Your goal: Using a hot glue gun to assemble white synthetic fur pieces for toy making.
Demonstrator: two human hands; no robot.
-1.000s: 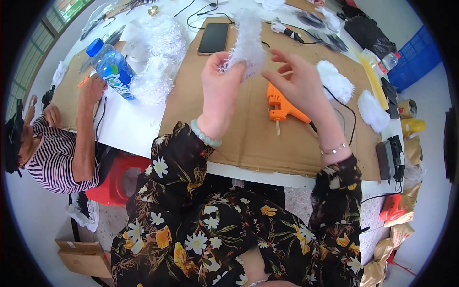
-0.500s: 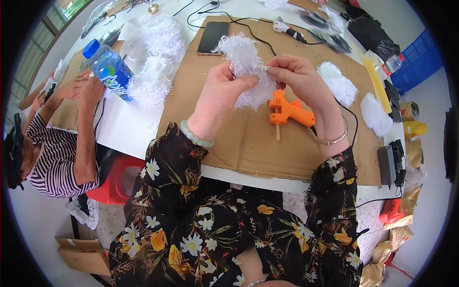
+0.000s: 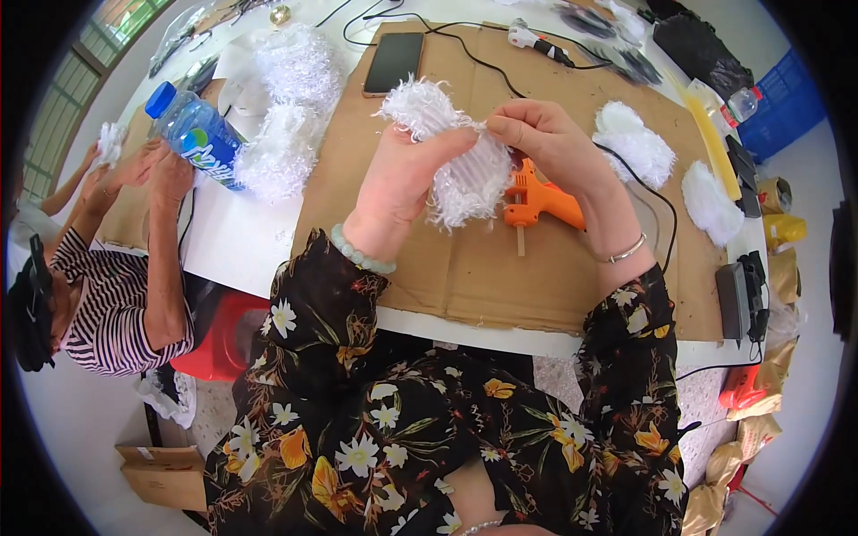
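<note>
Between my hands, above the cardboard sheet (image 3: 420, 277), is a fluffy white fabric piece (image 3: 471, 174) with a shaggy edge and a ribbed middle. My left hand (image 3: 407, 174) grips it from the left, thumb laid across its upper part. With thumb and fingertips together, my right hand (image 3: 545, 138) pinches its upper right edge. An orange glue gun (image 3: 545, 201) lies on the cardboard just below my right hand, a glue stick poking down beside it. Part of the gun is hidden behind the hand and the fabric.
A phone (image 3: 394, 62) lies on the cardboard's far edge. Left of it are white fluffy pieces (image 3: 286, 147) and a blue-capped bottle (image 3: 197, 134). More white pieces (image 3: 635, 143) lie at right, near a black cable (image 3: 661, 186). A co-worker in a striped top (image 3: 121, 304) works at left.
The fabric piece has been turned and tilted, so its ribbed side shows more. My left hand has shifted slightly left and down; my right hand still pinches the edge.
</note>
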